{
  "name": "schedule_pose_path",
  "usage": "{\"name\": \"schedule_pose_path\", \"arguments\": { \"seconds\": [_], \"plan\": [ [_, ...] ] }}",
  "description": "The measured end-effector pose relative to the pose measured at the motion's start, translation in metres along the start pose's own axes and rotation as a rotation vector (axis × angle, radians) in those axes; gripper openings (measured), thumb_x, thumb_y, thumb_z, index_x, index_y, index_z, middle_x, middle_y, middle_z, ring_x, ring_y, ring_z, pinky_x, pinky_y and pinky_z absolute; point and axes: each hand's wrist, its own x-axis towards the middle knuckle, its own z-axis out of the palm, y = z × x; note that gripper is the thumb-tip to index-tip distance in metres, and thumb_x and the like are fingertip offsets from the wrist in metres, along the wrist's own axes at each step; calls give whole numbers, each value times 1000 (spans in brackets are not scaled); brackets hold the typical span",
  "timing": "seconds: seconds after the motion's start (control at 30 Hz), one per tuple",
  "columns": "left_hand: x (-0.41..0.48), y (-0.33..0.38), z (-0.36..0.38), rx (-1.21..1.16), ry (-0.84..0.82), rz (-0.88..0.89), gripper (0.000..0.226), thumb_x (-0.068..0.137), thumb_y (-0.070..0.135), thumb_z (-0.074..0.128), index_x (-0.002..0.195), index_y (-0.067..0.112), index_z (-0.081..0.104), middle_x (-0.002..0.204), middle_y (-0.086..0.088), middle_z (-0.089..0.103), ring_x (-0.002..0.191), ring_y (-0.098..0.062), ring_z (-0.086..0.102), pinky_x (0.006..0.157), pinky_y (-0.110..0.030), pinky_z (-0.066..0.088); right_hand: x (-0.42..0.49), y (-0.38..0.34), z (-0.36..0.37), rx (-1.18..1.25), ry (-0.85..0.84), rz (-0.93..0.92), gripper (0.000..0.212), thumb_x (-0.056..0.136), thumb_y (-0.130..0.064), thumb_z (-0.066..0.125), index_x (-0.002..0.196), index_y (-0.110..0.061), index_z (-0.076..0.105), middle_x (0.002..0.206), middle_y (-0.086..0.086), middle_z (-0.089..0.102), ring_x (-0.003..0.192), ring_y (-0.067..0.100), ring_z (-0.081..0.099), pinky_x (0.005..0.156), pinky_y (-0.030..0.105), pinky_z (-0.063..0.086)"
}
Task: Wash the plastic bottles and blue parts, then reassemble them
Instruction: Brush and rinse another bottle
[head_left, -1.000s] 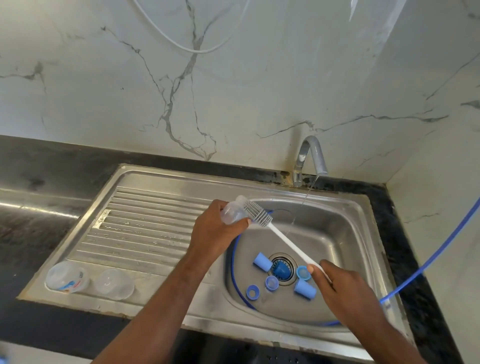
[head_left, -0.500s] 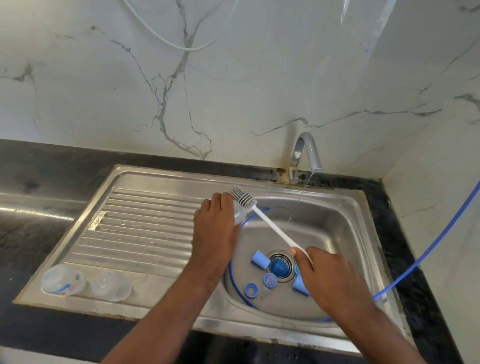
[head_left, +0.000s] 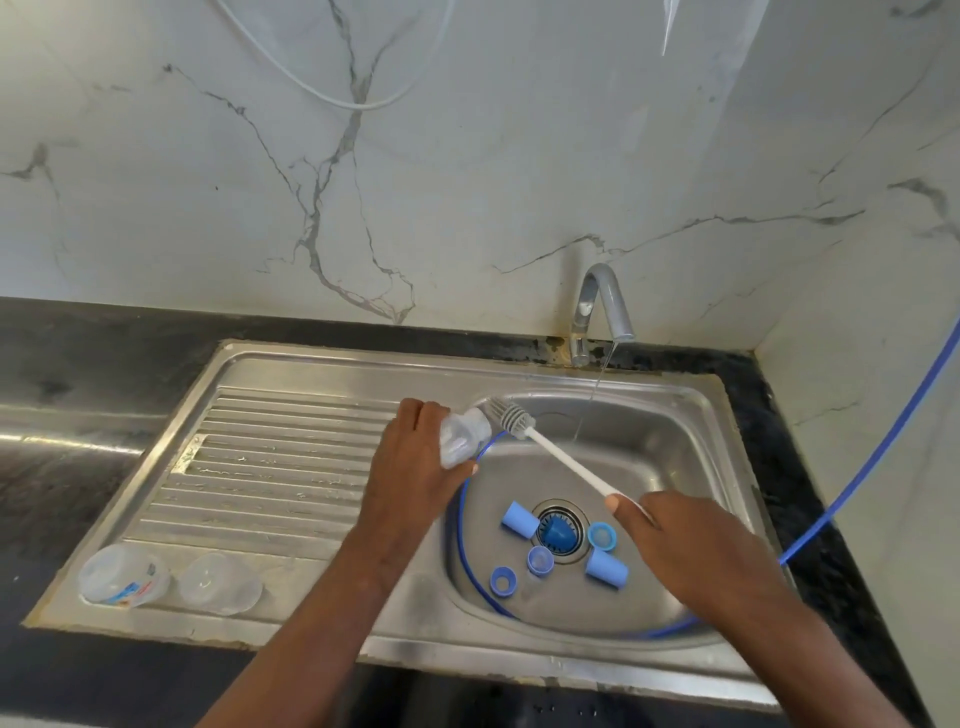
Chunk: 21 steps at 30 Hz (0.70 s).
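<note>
- The left hand (head_left: 415, 467) grips a clear plastic bottle (head_left: 462, 436). The fingers curl over its far side and the thumb lies along its lower end.
- The bottle sticks out of that hand toward the upper right. It is tilted and held above the left edge of the sink basin (head_left: 675, 447).
- The right hand (head_left: 691, 545) pinches the near end of a white brush (head_left: 566, 460), with the thumb tip on top of the handle. The handle runs diagonally up and left from the hand.
- The brush's grey bristle head (head_left: 511, 415) sits right at the bottle's exposed end. I cannot tell whether it touches the bottle or enters its mouth.
- The blue parts lie loose on the basin floor around the drain (head_left: 563, 505), below the brush handle and between the two hands; neither hand holds them.
  - A blue cone (head_left: 557, 532) sits in the drain.
  - One blue cylinder (head_left: 519, 518) lies just left of the drain.
  - A blue ring (head_left: 602, 535) lies just right of the drain.
  - A second blue cylinder (head_left: 607, 568) lies below the ring.
  - Two small blue caps (head_left: 540, 561) lie nearer the front.
- Two more clear bottles (head_left: 124, 574) lie side by side at the near-left corner of the drainboard (head_left: 270, 447), well apart from both hands. One of them carries a printed label.
- The faucet (head_left: 602, 312) lets a thin stream of water (head_left: 592, 400) fall into the basin behind the brush, apart from the bottle.
- A blue hose (head_left: 883, 441) comes in from the right and curves round the basin floor.
</note>
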Motion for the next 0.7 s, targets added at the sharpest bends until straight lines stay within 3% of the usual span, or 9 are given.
{"name": "schedule_pose_path", "arguments": {
  "seconds": [0.07,0.13,0.2,0.33,0.43,0.53,0.63,0.7],
  "plan": [
    [4,-7,-8,-237,-22,-142,62,59,30,96,112,24,65,116,2,47,91,1,56,75,-9,43,-1,11,2,7,33,2,62,96,-72,26,73,-20,51,72,-1,60,71,19,58,73,38,52],
    [8,-12,-14,-356,-53,-205,62,60,30,97,115,30,69,116,1,51,95,13,53,75,0,37,-4,15,3,57,105,-29,58,96,-70,31,71,-20,48,67,0,58,67,20,58,70,39,52],
    [11,-15,-20,-428,-102,-226,71,61,34,96,124,37,65,113,5,59,97,8,56,76,-5,41,-7,19,2,77,160,-70,56,96,-69,34,66,-22,41,60,0,54,61,18,55,63,36,49],
    [15,-15,-24,-717,-96,-278,84,50,47,89,126,40,53,105,-1,66,90,-6,66,78,-31,59,-11,29,1,50,155,-140,54,93,-70,37,62,-27,38,55,-2,48,55,15,51,57,32,44],
    [18,-12,-23,-892,-35,-321,75,57,43,86,124,33,53,110,-11,67,87,-10,68,70,-28,59,-10,37,-3,75,141,-164,51,92,-71,40,62,-29,42,52,-2,46,51,13,46,55,31,42],
    [21,-14,-20,-1047,4,-384,79,61,52,81,129,24,53,117,-15,65,95,-19,69,67,-26,57,-13,41,-6,40,148,-166,43,91,-72,38,70,-36,45,53,-1,46,53,13,47,56,30,42],
    [22,-15,-16,-1048,-17,-375,72,64,58,78,123,24,56,121,-11,64,104,-27,67,70,-31,57,-16,41,-4,32,180,-139,55,91,-73,36,69,-23,44,59,1,53,58,15,53,60,30,46],
    [22,-13,-14,-1023,-47,-348,63,66,58,76,116,25,59,116,-6,66,102,-24,67,71,-32,57,-17,40,-4,43,188,-155,53,90,-73,37,67,-25,43,58,1,52,56,15,51,59,31,46]
  ]
}}
